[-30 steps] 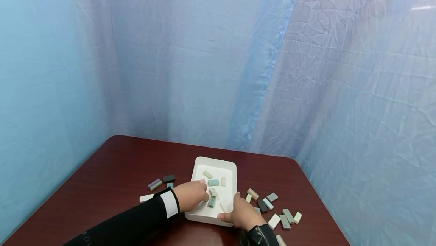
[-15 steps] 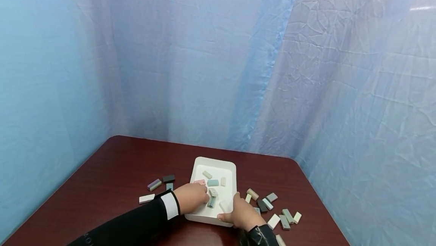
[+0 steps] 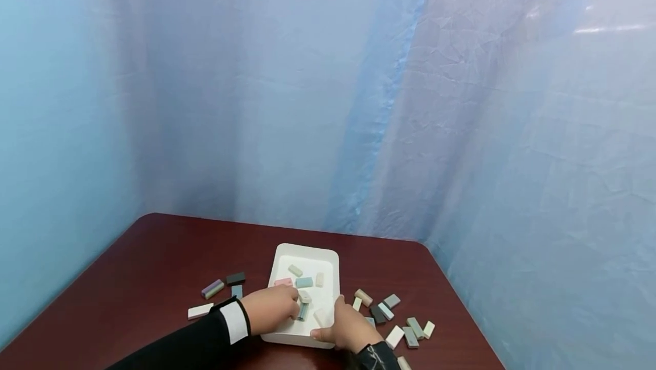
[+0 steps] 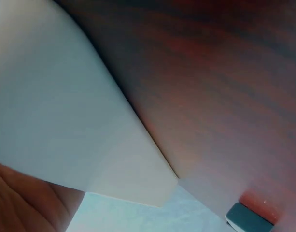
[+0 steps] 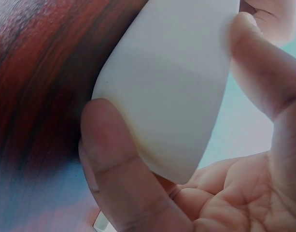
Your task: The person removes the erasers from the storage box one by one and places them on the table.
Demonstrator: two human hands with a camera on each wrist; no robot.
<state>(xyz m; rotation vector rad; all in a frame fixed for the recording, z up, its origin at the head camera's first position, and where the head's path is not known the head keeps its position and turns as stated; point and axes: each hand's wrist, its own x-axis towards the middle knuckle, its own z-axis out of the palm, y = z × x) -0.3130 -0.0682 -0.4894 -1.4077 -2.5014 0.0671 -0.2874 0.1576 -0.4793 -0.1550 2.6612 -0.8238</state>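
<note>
A white rectangular tray (image 3: 328,256) holds several small blocks, among them a pink block (image 3: 283,282), a light-blue block (image 3: 304,282) and a cream block (image 3: 304,296) close to a bluish block (image 3: 302,312). My left hand (image 3: 271,307) reaches over the tray's left rim, its bent fingertips at the cream and bluish blocks. I cannot tell whether it pinches one. In the left wrist view the tray's outer wall (image 4: 75,101) hides most of that hand. My right hand (image 3: 351,327) grips the tray's near right corner, digits spread along two walls (image 5: 162,87).
On the dark red-brown table (image 3: 195,250), left of the tray, lie a purple-and-green block (image 3: 212,288), a black block (image 3: 236,278) and a white block (image 3: 200,311). Several more blocks, including a tan one (image 3: 363,297), are scattered at right. Blue curtains (image 3: 287,102) hang behind.
The whole head view has shifted, so the table, tray and hands appear further left and slightly lower. Both hands keep nearly the same places at the tray.
</note>
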